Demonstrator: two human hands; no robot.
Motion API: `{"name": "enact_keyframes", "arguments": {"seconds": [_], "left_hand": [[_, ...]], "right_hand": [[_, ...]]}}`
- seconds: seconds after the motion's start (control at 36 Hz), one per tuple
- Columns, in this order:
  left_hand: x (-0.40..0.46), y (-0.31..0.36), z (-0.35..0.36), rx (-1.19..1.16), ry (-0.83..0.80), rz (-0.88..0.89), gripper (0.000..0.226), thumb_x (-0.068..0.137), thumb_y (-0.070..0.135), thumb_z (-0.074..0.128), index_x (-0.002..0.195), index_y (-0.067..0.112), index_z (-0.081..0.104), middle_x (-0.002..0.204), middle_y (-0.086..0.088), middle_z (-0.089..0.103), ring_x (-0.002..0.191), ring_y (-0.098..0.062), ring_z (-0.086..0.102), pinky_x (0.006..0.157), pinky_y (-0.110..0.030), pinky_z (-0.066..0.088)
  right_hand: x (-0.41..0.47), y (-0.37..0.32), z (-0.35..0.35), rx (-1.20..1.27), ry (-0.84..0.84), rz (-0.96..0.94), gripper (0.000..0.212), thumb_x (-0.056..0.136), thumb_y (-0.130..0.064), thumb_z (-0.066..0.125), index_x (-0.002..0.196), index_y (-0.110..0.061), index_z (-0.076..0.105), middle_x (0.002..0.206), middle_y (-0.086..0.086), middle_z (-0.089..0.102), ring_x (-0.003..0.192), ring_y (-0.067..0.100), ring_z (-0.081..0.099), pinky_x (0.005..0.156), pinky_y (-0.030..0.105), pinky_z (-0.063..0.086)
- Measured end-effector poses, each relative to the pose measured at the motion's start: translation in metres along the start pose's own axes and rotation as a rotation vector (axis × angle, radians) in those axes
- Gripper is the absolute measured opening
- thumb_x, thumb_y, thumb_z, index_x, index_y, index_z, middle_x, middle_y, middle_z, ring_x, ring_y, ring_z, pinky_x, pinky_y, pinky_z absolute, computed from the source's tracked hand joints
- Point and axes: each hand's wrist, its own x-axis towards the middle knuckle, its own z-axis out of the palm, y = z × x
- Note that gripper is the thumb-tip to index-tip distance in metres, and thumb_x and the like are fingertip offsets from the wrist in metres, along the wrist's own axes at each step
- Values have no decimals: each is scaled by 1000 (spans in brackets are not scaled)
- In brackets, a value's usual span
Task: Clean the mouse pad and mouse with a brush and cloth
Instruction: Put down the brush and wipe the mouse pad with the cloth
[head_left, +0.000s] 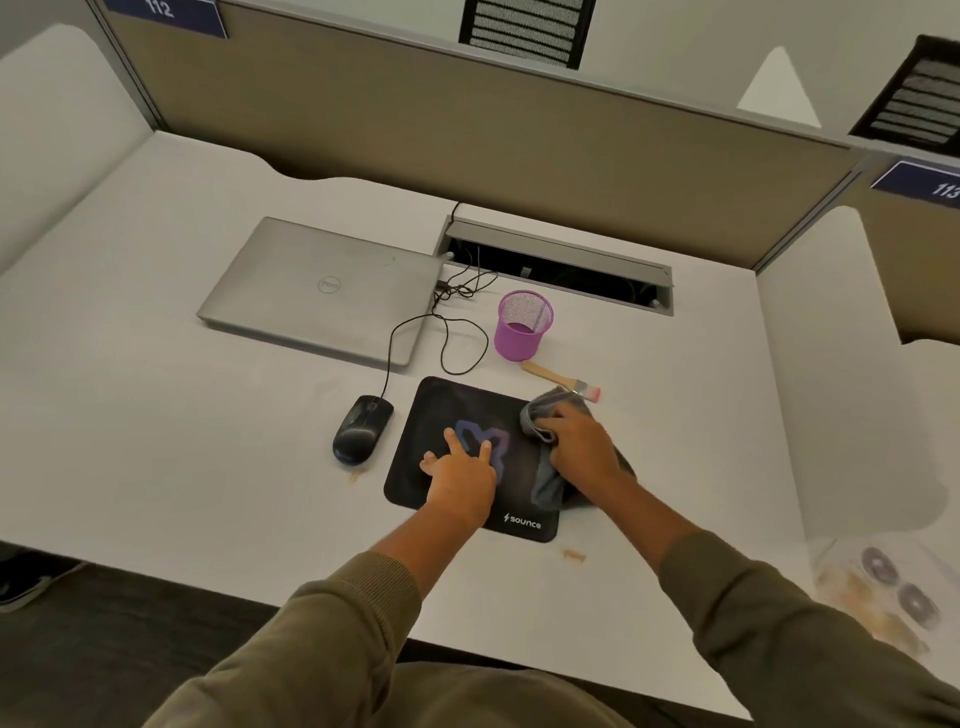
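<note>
The mouse pad (441, 415) is pinned by the flat, spread left hand (460, 475) and wiped with the cloth (550, 483) bunched in the right hand (579, 449), the brush (561, 380) laid aside, the mouse (362, 428) seemingly left.

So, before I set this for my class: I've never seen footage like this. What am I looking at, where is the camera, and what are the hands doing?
There is no machine here: a person wears one camera on the head, looking down at their own hands on a white desk. The left hand presses flat on a black printed mouse pad, steadying it. The right hand grips a crumpled grey cloth on the pad's right side. Left of the pad lies a black wired mouse. Behind the cloth lies a wooden-handled brush, beside a purple mesh pen cup and a closed silver laptop.
</note>
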Motion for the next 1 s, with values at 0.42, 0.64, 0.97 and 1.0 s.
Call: {"name": "enact_keyframes", "arguments": {"seconds": [0.42,0.64,0.97,1.0], "left_hand": [[-6,-1,0,-1,2,10,105,101,35,70,167,22,-11,168,-37,-10,148,-61,28,121,-63,32],[-9,-1,4,-8,38,3,101,103,35,66,167,21,-11,167,-38,-10,146,-61,32,120,-63,32],[-6,-2,9,-1,38,1,107,101,34,69,167,20,-13,167,-38,-12,148,-62,27,120,-63,32],[-5,-2,8,1,33,2,108,100,35,70,166,20,-14,167,-38,-13,148,-62,26,120,-63,32]], "right_hand": [[12,-18,8,0,7,107,51,87,-9,70,134,-28,70,143,1,58,122,32,61,104,42,53],[19,-55,17,22,-46,-120,47,93,-12,67,137,-30,68,142,-3,56,123,26,59,102,38,53],[19,-42,5,-12,-103,69,51,94,-13,67,142,-30,63,149,1,57,130,30,57,109,40,47],[20,-42,1,-17,-55,129,49,94,-14,66,141,-27,63,148,3,57,128,32,59,108,41,48]]}}
